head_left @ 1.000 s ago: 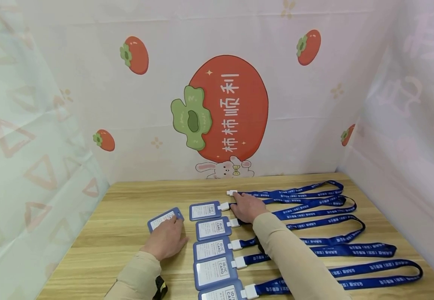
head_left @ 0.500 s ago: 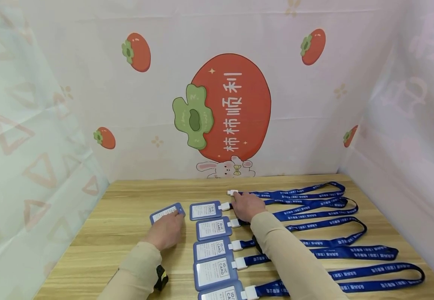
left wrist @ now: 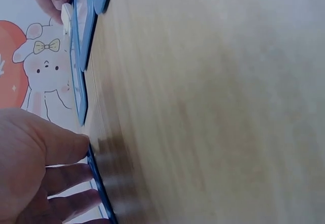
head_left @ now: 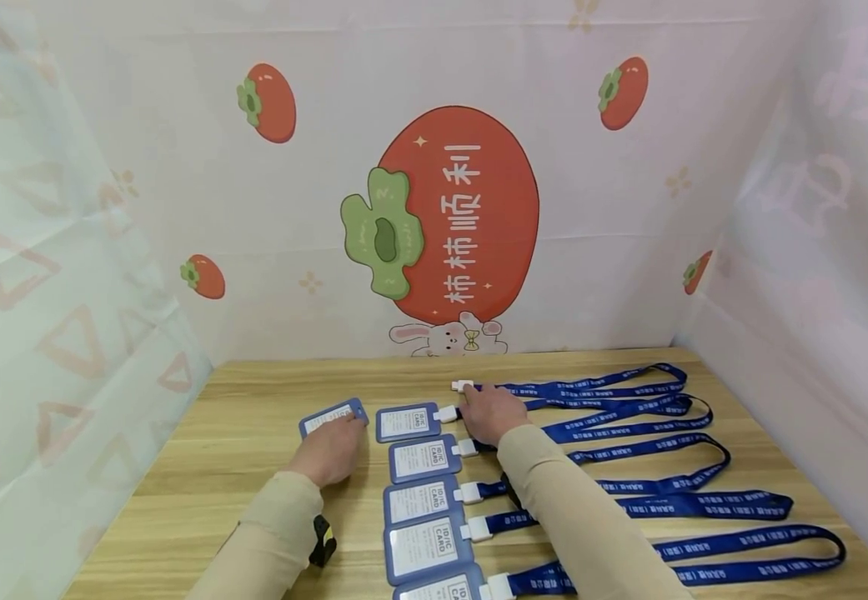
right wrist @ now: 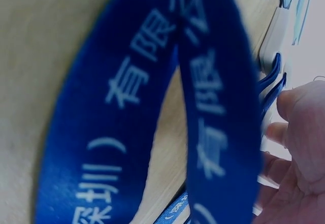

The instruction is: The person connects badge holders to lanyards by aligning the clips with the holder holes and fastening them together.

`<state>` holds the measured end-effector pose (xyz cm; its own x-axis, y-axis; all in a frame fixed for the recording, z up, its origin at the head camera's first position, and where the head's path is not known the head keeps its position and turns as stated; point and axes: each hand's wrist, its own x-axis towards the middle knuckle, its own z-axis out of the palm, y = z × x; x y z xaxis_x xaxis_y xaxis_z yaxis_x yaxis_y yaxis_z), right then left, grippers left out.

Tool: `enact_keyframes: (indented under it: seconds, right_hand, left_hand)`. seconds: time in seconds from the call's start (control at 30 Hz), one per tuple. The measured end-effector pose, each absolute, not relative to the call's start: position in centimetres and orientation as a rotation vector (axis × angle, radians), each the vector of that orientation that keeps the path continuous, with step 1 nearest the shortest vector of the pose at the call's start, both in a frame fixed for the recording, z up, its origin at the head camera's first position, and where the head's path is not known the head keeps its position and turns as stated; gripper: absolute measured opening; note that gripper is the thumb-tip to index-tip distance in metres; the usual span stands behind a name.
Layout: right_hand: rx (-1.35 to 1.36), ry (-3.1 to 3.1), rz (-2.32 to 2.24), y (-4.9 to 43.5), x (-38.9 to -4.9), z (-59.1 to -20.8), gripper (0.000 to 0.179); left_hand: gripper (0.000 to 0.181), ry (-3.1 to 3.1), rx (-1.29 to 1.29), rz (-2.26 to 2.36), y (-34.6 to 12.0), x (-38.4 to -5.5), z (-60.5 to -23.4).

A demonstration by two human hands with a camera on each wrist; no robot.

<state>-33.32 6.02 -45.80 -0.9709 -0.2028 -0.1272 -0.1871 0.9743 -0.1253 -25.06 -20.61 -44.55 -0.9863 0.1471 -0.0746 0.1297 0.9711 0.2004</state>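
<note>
My left hand point(head_left: 328, 450) grips a blue-framed badge holder point(head_left: 323, 417) near its slotted end, left of the row of badges. In the left wrist view, the thumb lies along the holder's edge point(left wrist: 99, 183) and the fingers spread over its face, close over the table. My right hand point(head_left: 495, 414) holds the farthest blue lanyard point(head_left: 561, 389) by its end, fingertips right at its white clip point(head_left: 462, 386). In the right wrist view, a blue strap point(right wrist: 127, 92) crosses close to the camera, with bent fingers beyond it. The palm hides part of the straps.
Several badge holders point(head_left: 424, 546) with white clips and blue lanyards point(head_left: 764, 562) lie in a column down the middle, loops stretching right. The right forearm crosses over the straps. A printed cloth point(head_left: 313, 208) walls the back and sides of the wooden table point(head_left: 201, 500).
The left hand has shifted the badge holder slightly away from the person and turned it a little straighter. The right hand stays at the far lanyard's clip.
</note>
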Motion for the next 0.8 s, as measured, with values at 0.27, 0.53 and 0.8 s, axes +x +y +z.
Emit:
enact_keyframes:
  seconds: [0.27,0.53,0.8]
  right_hand:
    - [-0.303,2.987,-0.161,6.0,-33.3,-45.7,0.053]
    - [-0.319,2.997,-0.141,6.1,-33.2,-45.7,0.052]
    - [-0.322,3.005,-0.139,6.1,-33.2,-45.9,0.051]
  left_hand:
    - [0.042,3.03,0.21,0.302,-20.8,-26.2,-44.6]
    - [0.042,3.027,0.24,0.33,-20.8,-27.1,-44.3]
    - [0.042,3.03,0.206,0.314,-20.4,-28.0,-44.5]
